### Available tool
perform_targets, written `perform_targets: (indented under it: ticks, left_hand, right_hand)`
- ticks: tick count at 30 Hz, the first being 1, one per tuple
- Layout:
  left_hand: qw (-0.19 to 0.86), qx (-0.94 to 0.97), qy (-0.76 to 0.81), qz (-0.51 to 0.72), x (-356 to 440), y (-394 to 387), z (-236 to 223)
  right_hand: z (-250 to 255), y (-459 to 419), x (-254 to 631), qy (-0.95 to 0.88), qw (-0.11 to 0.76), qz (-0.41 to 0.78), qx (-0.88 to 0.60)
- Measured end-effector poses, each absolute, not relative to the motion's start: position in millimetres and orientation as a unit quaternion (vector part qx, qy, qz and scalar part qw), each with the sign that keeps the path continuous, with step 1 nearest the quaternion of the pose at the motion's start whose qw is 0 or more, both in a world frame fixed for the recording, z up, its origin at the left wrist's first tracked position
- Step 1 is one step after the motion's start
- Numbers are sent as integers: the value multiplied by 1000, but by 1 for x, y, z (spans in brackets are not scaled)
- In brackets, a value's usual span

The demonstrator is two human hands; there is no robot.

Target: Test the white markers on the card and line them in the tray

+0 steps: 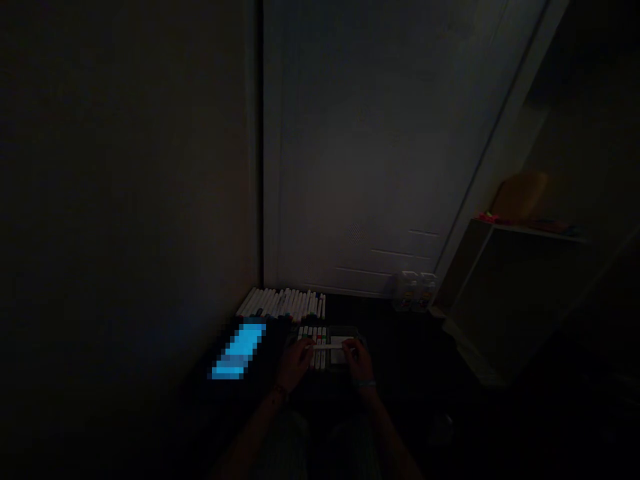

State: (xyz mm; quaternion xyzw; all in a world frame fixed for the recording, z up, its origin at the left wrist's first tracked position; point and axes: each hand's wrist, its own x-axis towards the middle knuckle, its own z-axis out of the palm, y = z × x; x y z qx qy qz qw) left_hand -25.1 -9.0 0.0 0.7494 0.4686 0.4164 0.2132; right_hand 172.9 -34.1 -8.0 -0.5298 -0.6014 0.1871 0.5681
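Observation:
A white marker is held level between my two hands. My left hand is closed on its left end, and my right hand pinches the right end. Below it is a clear tray, with several white markers standing side by side in its left part; some show green or red bands. In the tray's right part a pale, flat piece shows, its kind too dim to tell. Fingers partly cover the tray's near side.
A row of several white markers lies at the back left against the wall. A glowing blue, blurred screen lies left of my hands. Two clear containers stand at the back right. A shelf unit rises farther right.

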Motion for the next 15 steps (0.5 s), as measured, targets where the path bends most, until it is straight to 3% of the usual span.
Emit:
perform_targets:
  ticks: [15]
  left_hand:
    - [207,740,483,419,-23,-10,0]
  right_hand:
    - [-10,-32,174,-620,557,181,-522]
